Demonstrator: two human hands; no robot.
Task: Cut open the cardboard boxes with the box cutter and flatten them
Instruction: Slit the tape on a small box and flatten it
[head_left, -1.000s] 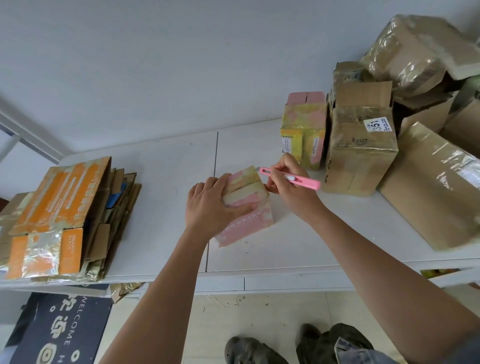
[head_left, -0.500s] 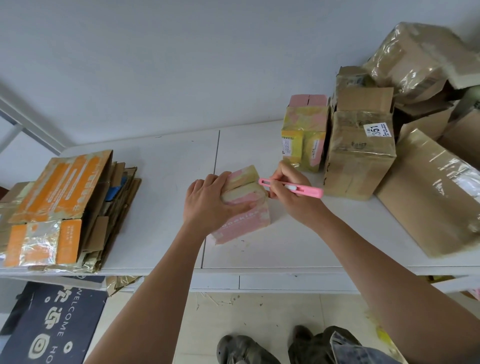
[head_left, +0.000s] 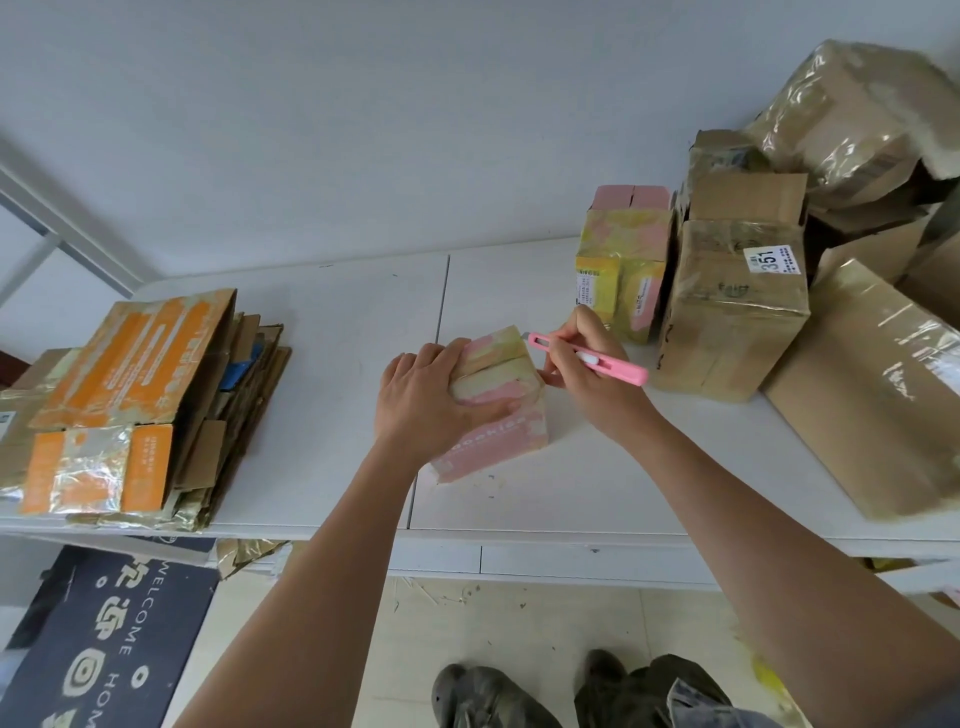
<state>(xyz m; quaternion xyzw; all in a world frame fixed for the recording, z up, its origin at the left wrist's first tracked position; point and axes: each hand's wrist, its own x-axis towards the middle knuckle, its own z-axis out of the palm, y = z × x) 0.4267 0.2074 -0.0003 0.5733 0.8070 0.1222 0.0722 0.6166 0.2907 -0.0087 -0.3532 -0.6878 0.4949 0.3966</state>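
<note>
A white folding table (head_left: 337, 322) seen from above, with a person's two bare forearms reaching in from the bottom edge. At the centre sits a small pink box (head_left: 493, 410) patched with yellowish tape. The left hand (head_left: 431, 400) lies over the box's left side and top, fingers wrapped over the near upper edge, thumb across the front, gripping it in place. At about three o'clock from the box, just beside its right upper corner, the right hand (head_left: 587, 379) pinches a pink box cutter (head_left: 587, 358) like a pen. The cutter's tip points to nine o'clock and sits at the box's top right edge; whether the blade touches the tape cannot be told.

At nine o'clock, well apart, lies a stack of flattened cartons (head_left: 135, 405), orange and brown. At two o'clock stands a yellow and pink taped box (head_left: 623, 260), touching a heap of brown taped boxes (head_left: 737, 312) toward three o'clock. A dark welcome mat (head_left: 104, 649) lies at seven o'clock.
</note>
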